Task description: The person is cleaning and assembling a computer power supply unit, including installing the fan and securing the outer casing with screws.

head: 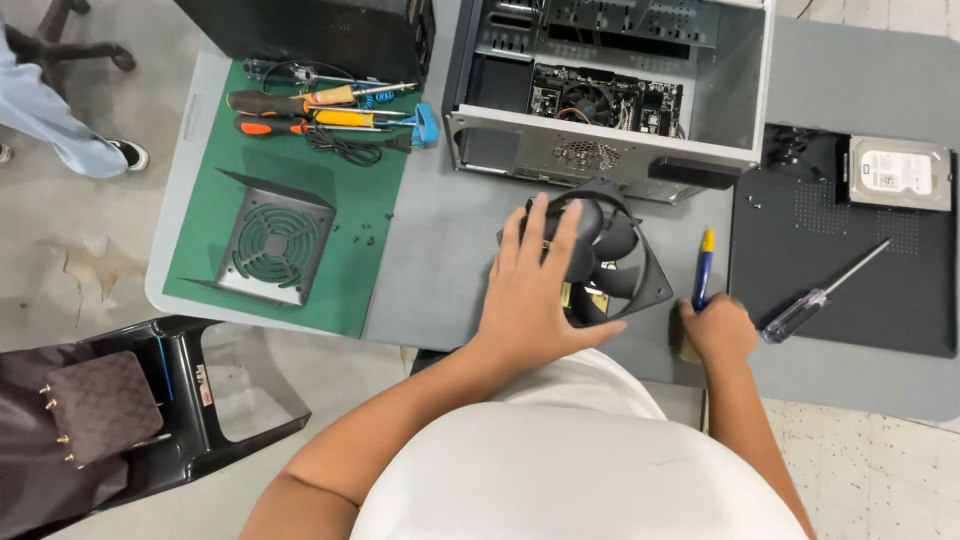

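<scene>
Left hand [535,290] spread flat on black fan [600,250]; right hand [718,328] pinching blue screwdriver [703,268] upright on bench [440,250]

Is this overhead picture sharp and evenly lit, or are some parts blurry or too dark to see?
Head view: lighting soft and even, shadows faint; the fan under the left hand is dark, little detail; right hand slightly soft; table edges bow a little; case interior dim.

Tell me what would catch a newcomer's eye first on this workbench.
The black case fan at the middle of the grey table, with the left hand spread flat on it. Behind it lies the opened computer case. The right hand grips a blue and yellow pen beside the fan.
</scene>
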